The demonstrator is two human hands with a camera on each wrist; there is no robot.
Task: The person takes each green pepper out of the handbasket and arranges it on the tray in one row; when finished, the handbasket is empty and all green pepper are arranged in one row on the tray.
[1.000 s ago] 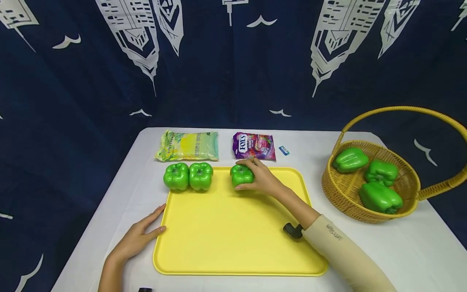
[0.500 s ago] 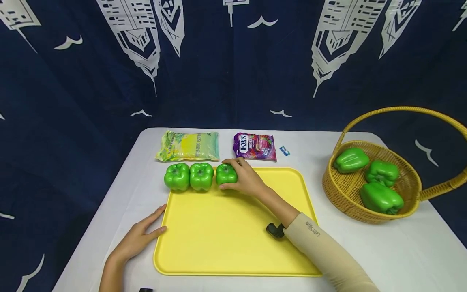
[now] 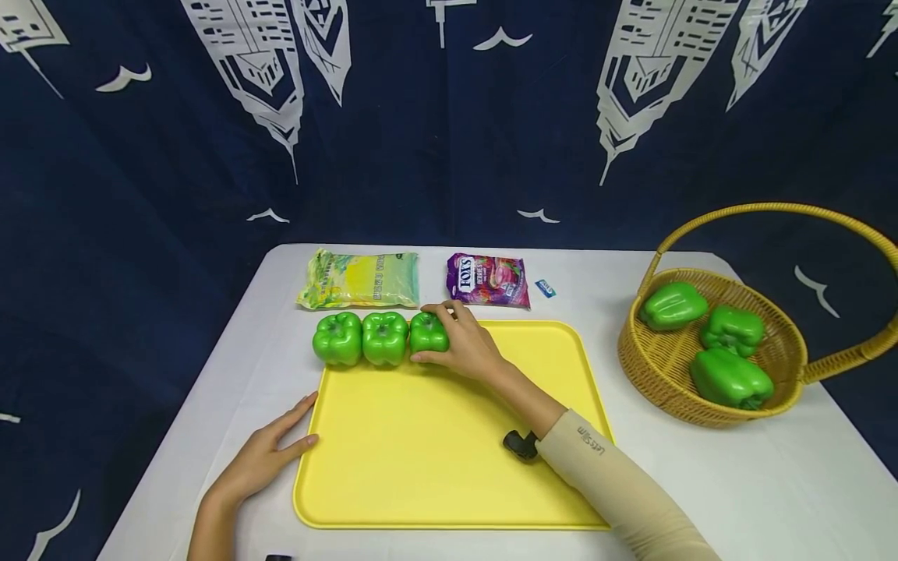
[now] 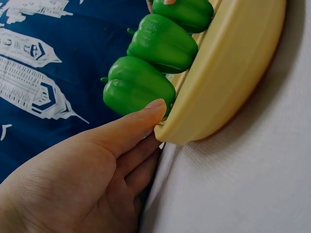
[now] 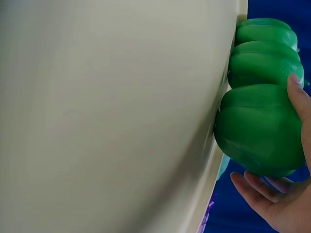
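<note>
Three green bell peppers stand side by side along the far left edge of the yellow tray (image 3: 435, 452). My right hand (image 3: 464, 343) grips the rightmost bell pepper (image 3: 426, 333) between thumb and fingers, close beside the middle bell pepper (image 3: 384, 340). At the tray's far left corner sits the leftmost bell pepper (image 3: 337, 340). My left hand (image 3: 259, 461) rests on the tray's left edge with thumb and fingers spread. In the left wrist view, the thumb of the left hand (image 4: 92, 170) lies at the tray rim. The right wrist view shows the gripped bell pepper (image 5: 260, 128) up close.
A wicker basket (image 3: 662, 389) with a tall handle and three more green peppers stands on the right. Behind the tray lie a yellow-green packet (image 3: 361, 280), a purple candy bag (image 3: 489, 280) and a small blue wrapper (image 3: 545, 288). A patterned dark blue cloth (image 3: 449, 156) hangs behind.
My right hand has moved left along the tray's far edge with its bell pepper, closing the gap to the other two. The left hand has stayed at the tray's left edge.
</note>
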